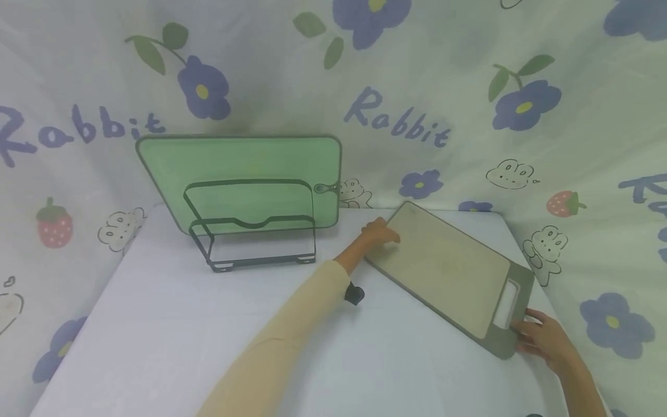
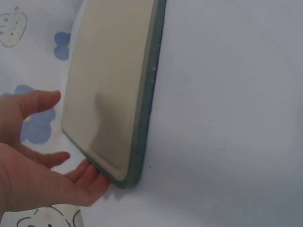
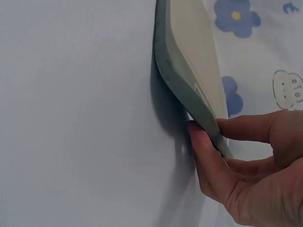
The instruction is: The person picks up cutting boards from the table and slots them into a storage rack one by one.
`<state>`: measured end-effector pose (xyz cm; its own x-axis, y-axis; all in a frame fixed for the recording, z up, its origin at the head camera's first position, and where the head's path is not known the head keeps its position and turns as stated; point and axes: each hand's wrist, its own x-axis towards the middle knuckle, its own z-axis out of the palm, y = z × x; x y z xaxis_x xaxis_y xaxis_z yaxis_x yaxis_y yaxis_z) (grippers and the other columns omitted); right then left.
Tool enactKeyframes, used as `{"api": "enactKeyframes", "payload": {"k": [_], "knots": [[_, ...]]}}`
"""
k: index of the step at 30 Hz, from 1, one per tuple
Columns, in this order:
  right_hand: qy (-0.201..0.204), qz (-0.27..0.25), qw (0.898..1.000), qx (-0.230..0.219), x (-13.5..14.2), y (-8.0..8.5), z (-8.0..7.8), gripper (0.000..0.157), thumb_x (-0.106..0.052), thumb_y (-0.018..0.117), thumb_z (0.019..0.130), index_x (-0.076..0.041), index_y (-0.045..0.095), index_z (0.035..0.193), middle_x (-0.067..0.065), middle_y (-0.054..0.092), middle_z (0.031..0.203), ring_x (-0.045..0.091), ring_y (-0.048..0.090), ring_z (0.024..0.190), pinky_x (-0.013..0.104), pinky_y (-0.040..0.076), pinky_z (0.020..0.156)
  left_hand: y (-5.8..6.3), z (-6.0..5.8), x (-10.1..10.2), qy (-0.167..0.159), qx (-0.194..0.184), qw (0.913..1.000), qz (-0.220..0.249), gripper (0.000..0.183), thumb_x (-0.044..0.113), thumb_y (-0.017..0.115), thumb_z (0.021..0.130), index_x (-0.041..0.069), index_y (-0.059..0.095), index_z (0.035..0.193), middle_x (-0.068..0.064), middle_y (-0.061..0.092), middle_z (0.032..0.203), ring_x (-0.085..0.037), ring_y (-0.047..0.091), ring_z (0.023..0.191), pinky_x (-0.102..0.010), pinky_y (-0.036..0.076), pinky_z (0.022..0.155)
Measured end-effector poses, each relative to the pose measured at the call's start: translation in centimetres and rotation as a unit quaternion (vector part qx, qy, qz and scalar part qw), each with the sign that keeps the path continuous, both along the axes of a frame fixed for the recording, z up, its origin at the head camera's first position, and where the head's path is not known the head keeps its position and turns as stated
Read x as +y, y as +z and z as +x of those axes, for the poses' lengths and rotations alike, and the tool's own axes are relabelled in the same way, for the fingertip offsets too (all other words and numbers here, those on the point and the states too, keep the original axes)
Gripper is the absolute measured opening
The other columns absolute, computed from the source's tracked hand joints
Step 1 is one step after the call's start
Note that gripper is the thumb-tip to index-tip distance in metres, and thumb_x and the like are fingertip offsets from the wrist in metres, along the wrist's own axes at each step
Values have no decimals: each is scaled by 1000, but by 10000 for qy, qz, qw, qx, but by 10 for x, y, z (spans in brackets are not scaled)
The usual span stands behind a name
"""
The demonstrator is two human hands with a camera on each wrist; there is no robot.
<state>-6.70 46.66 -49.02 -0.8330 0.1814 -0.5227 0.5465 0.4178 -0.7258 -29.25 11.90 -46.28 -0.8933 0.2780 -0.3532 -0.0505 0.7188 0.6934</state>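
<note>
A beige cutting board [image 1: 448, 269] with a grey-green rim lies slantwise on the right side of the table, its slotted handle end nearest me. My right hand [image 1: 544, 341] pinches that end; in the right wrist view the thumb [image 3: 251, 126] is on the top face and fingers are beneath, with a shadow under the rim. At the far left end is my left hand [image 1: 381, 233]. Its fingertips [image 2: 97, 182] touch the board's end edge from below in the left wrist view, while the thumb stays apart from the board.
On the left, a dark wire stand [image 1: 250, 220] holds a green cutting board [image 1: 234, 159] leaning back. A small black object [image 1: 355, 293] shows beside my left sleeve. A white cloth covers the table [image 1: 172, 336]; a printed curtain [image 1: 281, 69] hangs behind and at the sides.
</note>
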Motion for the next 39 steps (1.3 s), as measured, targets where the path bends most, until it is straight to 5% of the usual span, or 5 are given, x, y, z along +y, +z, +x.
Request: {"api": "enactKeyframes", "payload": {"k": [12, 22, 27, 33, 39], "knots": [[224, -43, 9997, -51, 3, 3, 14, 75, -12, 53, 101, 25, 3, 143, 42, 50, 128, 38, 66, 103, 41, 59, 82, 5, 13, -5, 415, -289, 9986, -173, 45, 19, 66, 84, -2, 57, 124, -14, 60, 105, -29, 53, 98, -43, 46, 94], [69, -280, 9996, -75, 1, -2, 21, 79, -10, 57, 100, 20, -1, 146, 32, 56, 120, 26, 66, 97, 43, 57, 84, 6, 1, -13, 506, -947, 9920, 660, 56, 2, 70, 84, -11, 47, 132, -22, 58, 115, -35, 58, 107, -44, 53, 94], [24, -295, 9993, 250, -2, 5, 26, 78, -3, 56, 98, 18, -2, 146, 22, 56, 114, 13, 64, 89, 37, 59, 79, 4, -3, -20, 318, -1170, 9916, 455, 69, 7, 75, 84, -10, 40, 141, -22, 56, 122, -32, 57, 110, -40, 53, 94], [74, -118, 9972, 741, -5, 16, 29, 77, 2, 56, 97, 19, -2, 145, 24, 53, 112, 5, 62, 82, 38, 60, 76, 15, 4, -32, 219, -1141, 9927, 313, 61, 10, 77, 84, -10, 47, 134, -17, 59, 112, -26, 59, 97, -32, 55, 79], [54, 251, 9911, 1308, -10, 26, 32, 74, 6, 57, 96, 18, 1, 143, 31, 46, 112, 1, 59, 78, 37, 61, 71, 32, 18, -41, 332, -1140, 9904, 703, 51, 9, 74, 87, -5, 48, 128, -14, 59, 112, -29, 59, 105, -40, 54, 91]]}}
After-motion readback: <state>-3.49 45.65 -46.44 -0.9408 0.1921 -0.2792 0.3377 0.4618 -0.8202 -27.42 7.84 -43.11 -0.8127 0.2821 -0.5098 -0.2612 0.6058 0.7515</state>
